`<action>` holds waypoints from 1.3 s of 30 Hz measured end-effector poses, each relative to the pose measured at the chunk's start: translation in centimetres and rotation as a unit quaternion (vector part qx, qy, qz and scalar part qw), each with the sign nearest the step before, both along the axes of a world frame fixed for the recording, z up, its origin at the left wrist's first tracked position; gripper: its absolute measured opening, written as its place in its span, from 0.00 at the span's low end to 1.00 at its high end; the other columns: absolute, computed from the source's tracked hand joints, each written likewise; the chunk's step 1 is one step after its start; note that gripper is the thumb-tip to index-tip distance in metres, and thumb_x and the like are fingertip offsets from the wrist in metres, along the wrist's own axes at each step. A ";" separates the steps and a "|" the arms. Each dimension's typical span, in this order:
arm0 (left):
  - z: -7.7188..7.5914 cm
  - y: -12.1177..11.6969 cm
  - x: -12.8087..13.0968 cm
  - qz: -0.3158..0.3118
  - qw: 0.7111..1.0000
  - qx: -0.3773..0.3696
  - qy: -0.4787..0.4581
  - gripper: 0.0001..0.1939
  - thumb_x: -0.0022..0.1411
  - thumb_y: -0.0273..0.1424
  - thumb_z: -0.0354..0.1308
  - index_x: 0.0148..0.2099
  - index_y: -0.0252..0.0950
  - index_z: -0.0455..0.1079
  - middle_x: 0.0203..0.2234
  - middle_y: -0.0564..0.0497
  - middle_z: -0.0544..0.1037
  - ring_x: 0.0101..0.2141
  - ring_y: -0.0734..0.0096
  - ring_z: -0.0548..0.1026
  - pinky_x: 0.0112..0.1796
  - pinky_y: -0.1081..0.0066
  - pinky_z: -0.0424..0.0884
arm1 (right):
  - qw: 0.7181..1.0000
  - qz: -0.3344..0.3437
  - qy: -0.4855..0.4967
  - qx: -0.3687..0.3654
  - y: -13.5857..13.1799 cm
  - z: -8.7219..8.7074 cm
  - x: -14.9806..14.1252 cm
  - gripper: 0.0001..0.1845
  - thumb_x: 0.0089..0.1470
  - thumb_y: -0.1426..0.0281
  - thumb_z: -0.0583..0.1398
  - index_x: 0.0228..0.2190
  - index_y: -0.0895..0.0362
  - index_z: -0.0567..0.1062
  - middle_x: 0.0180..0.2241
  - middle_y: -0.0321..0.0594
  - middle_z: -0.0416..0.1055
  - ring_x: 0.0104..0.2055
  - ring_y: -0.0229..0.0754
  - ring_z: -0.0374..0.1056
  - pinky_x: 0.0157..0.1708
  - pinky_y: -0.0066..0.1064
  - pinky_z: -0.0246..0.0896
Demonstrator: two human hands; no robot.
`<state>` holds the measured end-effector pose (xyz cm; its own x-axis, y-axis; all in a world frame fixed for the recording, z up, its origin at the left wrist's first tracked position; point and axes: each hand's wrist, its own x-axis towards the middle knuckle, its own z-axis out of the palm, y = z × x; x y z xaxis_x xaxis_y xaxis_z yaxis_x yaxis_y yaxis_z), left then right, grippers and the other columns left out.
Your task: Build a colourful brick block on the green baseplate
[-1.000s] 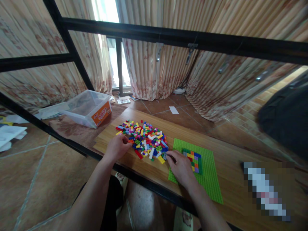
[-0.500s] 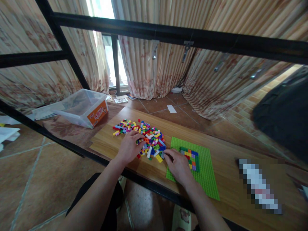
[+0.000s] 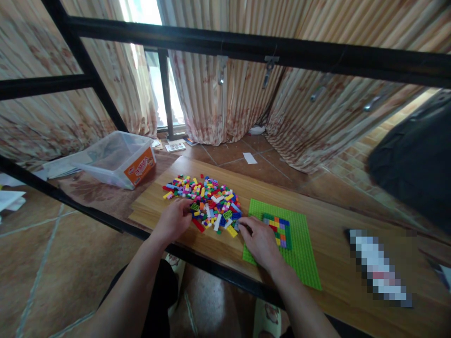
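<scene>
A pile of small coloured building bricks (image 3: 206,199) lies on a wooden board (image 3: 232,173). To its right sits a green baseplate (image 3: 299,249) with a small block of multicoloured bricks (image 3: 280,230) built on it. My left hand (image 3: 172,220) rests at the pile's near left edge, fingers curled toward the bricks. My right hand (image 3: 259,241) lies on the baseplate's left edge, fingers bent and pinched at the pile's right side; what they hold is too small to name.
A clear plastic tub (image 3: 118,157) with an orange label stands at the back left. Black metal bars (image 3: 246,44) cross above and along the board's near edge. Curtains hang behind. A dark object (image 3: 416,169) sits at the right, a blurred patch at the lower right.
My left hand reached into the pile half a second ago and has drawn back to its near left edge. My right hand has stayed at the baseplate's left edge.
</scene>
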<state>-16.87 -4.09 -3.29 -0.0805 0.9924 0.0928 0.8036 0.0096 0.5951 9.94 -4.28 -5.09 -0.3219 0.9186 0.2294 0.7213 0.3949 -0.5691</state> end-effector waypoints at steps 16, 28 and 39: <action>-1.6 1.2 0.6 0.026 0.997 0.022 -0.070 0.18 0.55 0.22 0.55 0.48 0.35 0.73 0.37 0.47 0.80 0.38 0.64 0.78 0.43 0.65 0.74 | 1.000 -0.002 -0.005 0.000 0.0 0.0 -0.1 0.10 0.59 0.71 0.55 0.37 0.54 0.77 0.37 0.40 0.76 0.40 0.42 0.72 0.42 0.32 0.62; 0.4 1.2 1.1 0.057 0.987 0.047 -0.139 0.15 0.58 0.24 0.51 0.46 0.35 0.74 0.41 0.48 0.81 0.43 0.64 0.78 0.47 0.68 0.72 | 1.000 -0.001 0.013 0.016 -0.1 0.0 -0.1 0.11 0.60 0.71 0.54 0.37 0.55 0.77 0.37 0.41 0.76 0.39 0.42 0.72 0.42 0.33 0.63; -0.5 1.4 1.1 0.020 0.994 0.060 -0.092 0.13 0.60 0.32 0.53 0.44 0.36 0.76 0.36 0.48 0.81 0.35 0.65 0.78 0.39 0.68 0.74 | 0.998 0.028 -0.060 0.020 -1.3 0.6 -1.2 0.07 0.56 0.65 0.61 0.37 0.54 0.76 0.30 0.38 0.73 0.34 0.42 0.69 0.35 0.31 0.59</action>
